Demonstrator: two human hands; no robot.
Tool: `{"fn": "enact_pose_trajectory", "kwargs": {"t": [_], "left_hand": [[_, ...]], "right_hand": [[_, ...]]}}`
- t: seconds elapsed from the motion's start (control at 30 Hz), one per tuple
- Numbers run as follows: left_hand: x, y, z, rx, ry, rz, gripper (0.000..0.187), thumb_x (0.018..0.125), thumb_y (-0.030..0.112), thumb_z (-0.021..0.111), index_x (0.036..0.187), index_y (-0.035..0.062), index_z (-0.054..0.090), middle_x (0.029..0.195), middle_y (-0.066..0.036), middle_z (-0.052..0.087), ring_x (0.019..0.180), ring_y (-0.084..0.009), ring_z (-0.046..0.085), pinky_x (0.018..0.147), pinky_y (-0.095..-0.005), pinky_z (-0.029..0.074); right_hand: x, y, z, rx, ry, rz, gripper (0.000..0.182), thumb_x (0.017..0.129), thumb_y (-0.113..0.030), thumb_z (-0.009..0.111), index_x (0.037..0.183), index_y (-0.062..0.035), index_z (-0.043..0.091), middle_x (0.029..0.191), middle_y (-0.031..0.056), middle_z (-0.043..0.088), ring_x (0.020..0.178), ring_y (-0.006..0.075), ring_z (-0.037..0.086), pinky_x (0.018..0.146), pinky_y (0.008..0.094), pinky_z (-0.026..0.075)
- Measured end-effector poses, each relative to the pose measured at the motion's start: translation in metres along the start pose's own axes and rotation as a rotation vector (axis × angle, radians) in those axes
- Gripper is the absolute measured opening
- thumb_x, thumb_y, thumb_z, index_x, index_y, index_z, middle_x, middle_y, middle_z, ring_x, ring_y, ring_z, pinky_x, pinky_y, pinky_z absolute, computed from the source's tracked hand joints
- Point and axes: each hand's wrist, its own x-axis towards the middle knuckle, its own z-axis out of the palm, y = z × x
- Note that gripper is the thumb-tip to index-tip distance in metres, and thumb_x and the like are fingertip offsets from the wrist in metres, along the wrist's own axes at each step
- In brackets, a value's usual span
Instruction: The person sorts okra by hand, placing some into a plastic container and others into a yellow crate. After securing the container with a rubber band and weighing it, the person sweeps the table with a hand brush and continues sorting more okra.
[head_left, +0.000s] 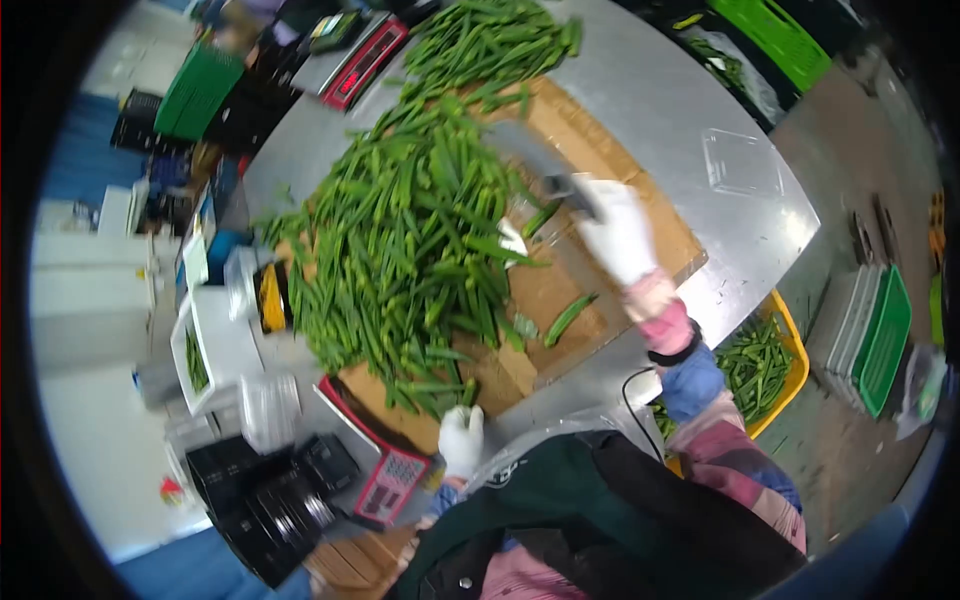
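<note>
In its white glove, my right hand point(617, 230) is closed around the dark handle of a knife point(530, 150). The blurred, broad blade points away toward the okra pile point(410, 210). That green heap of pods covers much of a flattened cardboard sheet point(585, 285) on the metal table. My left hand point(461, 441), also gloved in white, is at the near edge of the cardboard with its fingers curled together. Okra tips lie right by its fingertips; whether one is gripped is hidden. A single okra pod point(570, 320) lies apart on the cardboard below my right hand.
A red scale point(365, 62) is at the table's far left, and a pink-and-red device point(392, 487) is beside my left hand. A clear plastic tray point(742, 162) lies on the right. A yellow crate point(797, 365) of okra stands below the table edge.
</note>
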Motion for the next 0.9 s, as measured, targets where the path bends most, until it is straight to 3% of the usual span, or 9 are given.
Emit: {"fn": "enact_pose_trajectory", "kwargs": {"t": [0.13,0.2,0.27,0.33,0.47,0.53,0.67,0.87,0.9], "left_hand": [[0.000,-0.009,0.007,0.086,0.011,-0.047,0.029,0.089,0.032,0.068,0.083,0.0044,0.067,0.085,-0.017,0.067,0.084,-0.0365,0.064,0.076,-0.0449,0.050],[-0.002,-0.007,0.006,0.117,0.014,-0.034,0.028,0.088,0.033,0.068,0.086,0.0057,0.068,0.088,-0.017,0.068,0.088,-0.0359,0.065,0.077,-0.0458,0.051],[-0.005,0.000,0.000,0.076,-0.021,-0.081,0.025,0.089,0.032,0.068,0.091,0.0074,0.071,0.093,-0.017,0.069,0.092,-0.0361,0.066,0.082,-0.0447,0.052],[-0.008,-0.004,0.000,0.004,-0.012,-0.079,0.025,0.089,0.032,0.068,0.095,0.0080,0.072,0.096,-0.017,0.069,0.094,-0.0362,0.066,0.084,-0.0440,0.052],[-0.002,-0.003,-0.020,0.134,-0.009,0.060,0.039,0.088,0.032,0.069,0.120,0.0098,0.066,0.111,-0.018,0.065,0.109,-0.0350,0.061,0.093,-0.0449,0.049],[0.011,-0.007,-0.029,0.240,0.003,0.102,0.051,0.088,0.031,0.069,0.132,0.0109,0.057,0.117,-0.018,0.061,0.113,-0.0366,0.058,0.095,-0.0463,0.049],[0.032,-0.021,-0.039,0.145,0.013,0.067,0.058,0.087,0.034,0.071,0.138,0.0107,0.053,0.117,-0.018,0.064,0.110,-0.0369,0.061,0.093,-0.0463,0.051],[0.033,-0.038,-0.027,0.092,0.019,0.161,0.065,0.086,0.033,0.072,0.141,0.0060,0.051,0.118,-0.022,0.065,0.108,-0.0378,0.063,0.094,-0.0455,0.051],[0.029,-0.037,-0.027,0.088,0.021,0.160,0.065,0.086,0.033,0.071,0.141,0.0047,0.050,0.120,-0.022,0.064,0.110,-0.0379,0.062,0.095,-0.0455,0.050]], "right_hand": [[-0.093,0.032,-0.046,-0.482,0.004,0.263,0.049,0.078,0.001,0.063,0.127,-0.0018,0.062,0.097,0.0196,0.064,0.092,0.0388,0.060,0.085,0.0465,0.049],[-0.147,0.026,-0.044,-0.437,-0.130,0.428,0.063,0.079,0.002,0.064,0.141,0.0024,0.049,0.114,0.0220,0.056,0.105,0.0382,0.054,0.093,0.0438,0.046],[-0.184,-0.007,-0.026,-0.333,-0.191,0.427,0.072,0.079,0.001,0.063,0.147,0.0062,0.038,0.117,0.0269,0.050,0.110,0.0417,0.050,0.100,0.0457,0.042],[-0.203,-0.039,0.003,-0.217,-0.242,0.341,0.075,0.078,-0.001,0.063,0.147,0.0097,0.034,0.116,0.0290,0.050,0.109,0.0427,0.049,0.100,0.0470,0.041],[-0.196,-0.094,0.076,0.007,-0.347,0.285,0.072,0.082,0.001,0.059,0.147,0.0105,0.031,0.118,0.0291,0.049,0.105,0.0420,0.053,0.095,0.0444,0.044],[-0.184,-0.129,0.107,0.085,-0.397,0.347,0.070,0.083,-0.002,0.058,0.146,0.0122,0.031,0.118,0.0301,0.049,0.105,0.0426,0.054,0.095,0.0443,0.045],[-0.186,-0.183,0.151,0.224,-0.353,0.480,0.078,0.081,-0.007,0.061,0.143,0.0223,0.024,0.122,0.0324,0.046,0.113,0.0445,0.051,0.101,0.0444,0.044],[-0.215,-0.184,0.085,0.255,-0.422,0.382,0.074,0.081,-0.007,0.063,0.143,0.0179,0.030,0.122,0.0330,0.047,0.112,0.0441,0.052,0.099,0.0442,0.045],[-0.217,-0.181,0.066,0.264,-0.396,0.389,0.066,0.082,-0.008,0.064,0.141,0.0094,0.039,0.119,0.0309,0.050,0.110,0.0428,0.054,0.097,0.0432,0.046]]}}
